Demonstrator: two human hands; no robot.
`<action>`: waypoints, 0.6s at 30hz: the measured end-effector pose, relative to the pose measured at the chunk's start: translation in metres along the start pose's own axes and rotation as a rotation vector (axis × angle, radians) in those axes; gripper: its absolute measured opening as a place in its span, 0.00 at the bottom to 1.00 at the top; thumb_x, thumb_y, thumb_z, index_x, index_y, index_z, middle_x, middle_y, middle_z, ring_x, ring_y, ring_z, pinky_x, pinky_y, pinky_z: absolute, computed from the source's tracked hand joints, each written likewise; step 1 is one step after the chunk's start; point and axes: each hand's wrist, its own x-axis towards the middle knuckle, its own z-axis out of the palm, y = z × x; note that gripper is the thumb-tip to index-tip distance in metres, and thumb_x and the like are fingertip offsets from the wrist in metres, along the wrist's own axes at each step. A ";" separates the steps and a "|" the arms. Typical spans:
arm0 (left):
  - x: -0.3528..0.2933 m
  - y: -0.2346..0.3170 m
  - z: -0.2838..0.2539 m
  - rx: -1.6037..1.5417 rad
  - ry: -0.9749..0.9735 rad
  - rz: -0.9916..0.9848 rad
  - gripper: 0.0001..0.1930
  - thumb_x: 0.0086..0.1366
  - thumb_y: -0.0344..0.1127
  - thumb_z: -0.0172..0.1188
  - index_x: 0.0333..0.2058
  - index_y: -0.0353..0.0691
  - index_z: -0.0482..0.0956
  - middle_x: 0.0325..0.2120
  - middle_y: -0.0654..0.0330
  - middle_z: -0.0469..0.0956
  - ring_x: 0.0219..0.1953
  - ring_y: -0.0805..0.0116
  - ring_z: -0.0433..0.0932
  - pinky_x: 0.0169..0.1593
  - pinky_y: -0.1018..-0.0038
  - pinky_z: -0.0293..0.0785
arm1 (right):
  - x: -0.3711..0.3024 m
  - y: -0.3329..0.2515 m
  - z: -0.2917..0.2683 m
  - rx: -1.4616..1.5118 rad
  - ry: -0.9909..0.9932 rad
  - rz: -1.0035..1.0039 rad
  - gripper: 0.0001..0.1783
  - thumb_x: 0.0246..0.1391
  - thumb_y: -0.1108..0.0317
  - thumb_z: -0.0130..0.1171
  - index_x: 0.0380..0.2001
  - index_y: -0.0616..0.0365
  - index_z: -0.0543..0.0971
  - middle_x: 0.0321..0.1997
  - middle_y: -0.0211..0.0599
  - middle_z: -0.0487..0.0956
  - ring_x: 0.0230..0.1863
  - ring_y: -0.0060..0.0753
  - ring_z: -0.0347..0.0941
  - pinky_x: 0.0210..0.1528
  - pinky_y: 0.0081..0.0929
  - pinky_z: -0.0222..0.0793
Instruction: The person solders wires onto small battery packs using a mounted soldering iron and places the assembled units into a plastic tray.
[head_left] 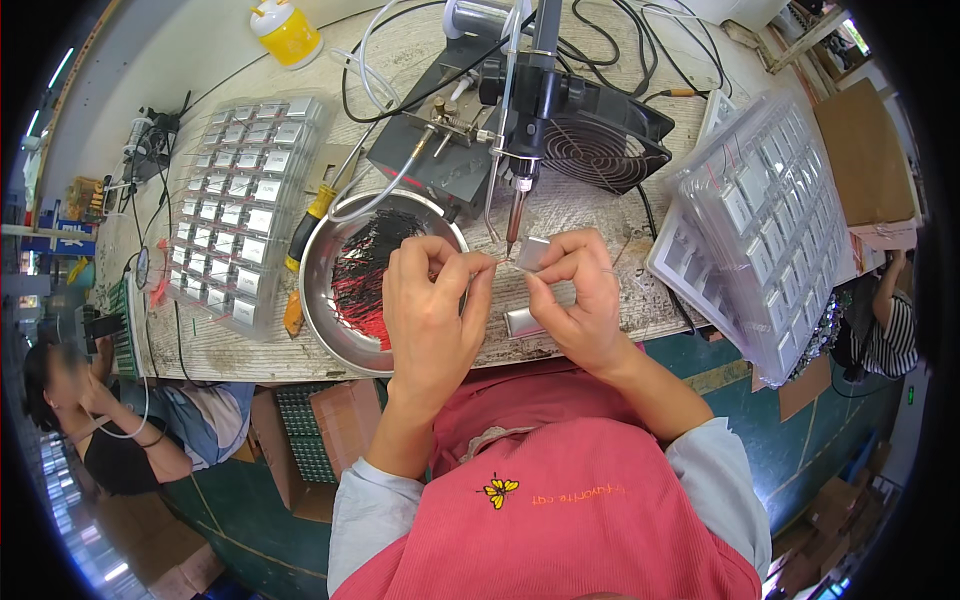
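Observation:
My right hand pinches a small flat silver battery cell between thumb and fingers. Close beside it, my left hand is closed at the fingertips on what looks like a thin wire, its colour too small to tell. Both sets of fingertips nearly meet just under the tip of a soldering iron, held upright in a stand. A second silver cell lies on the bench below my right hand. Left of it, partly behind my left hand, is a steel bowl with many black and red wires.
Plastic trays of silver cells stand at left and stacked at right. Behind the iron are a black fan, a dark solder-feed box and loose cables. A yellow-handled tool lies beside the bowl. Another person sits at left.

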 end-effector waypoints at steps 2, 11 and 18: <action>0.000 0.000 0.000 -0.005 -0.001 -0.003 0.06 0.52 0.26 0.64 0.30 0.37 0.78 0.30 0.57 0.67 0.33 0.60 0.69 0.38 0.67 0.65 | 0.000 0.000 0.000 0.000 0.000 0.004 0.10 0.42 0.80 0.61 0.27 0.61 0.71 0.35 0.45 0.71 0.35 0.41 0.69 0.35 0.30 0.67; -0.002 -0.003 0.000 -0.007 -0.004 0.000 0.06 0.52 0.27 0.64 0.30 0.37 0.78 0.30 0.56 0.68 0.34 0.60 0.70 0.37 0.67 0.66 | -0.003 0.001 0.002 0.000 0.001 0.011 0.10 0.42 0.79 0.62 0.27 0.61 0.71 0.35 0.45 0.71 0.35 0.41 0.69 0.36 0.30 0.67; -0.012 -0.007 0.001 0.004 0.000 0.030 0.07 0.51 0.31 0.65 0.30 0.42 0.78 0.29 0.62 0.69 0.32 0.62 0.69 0.35 0.67 0.62 | -0.006 -0.002 -0.001 0.013 -0.010 0.041 0.09 0.43 0.79 0.61 0.28 0.60 0.71 0.36 0.44 0.71 0.36 0.40 0.69 0.39 0.30 0.66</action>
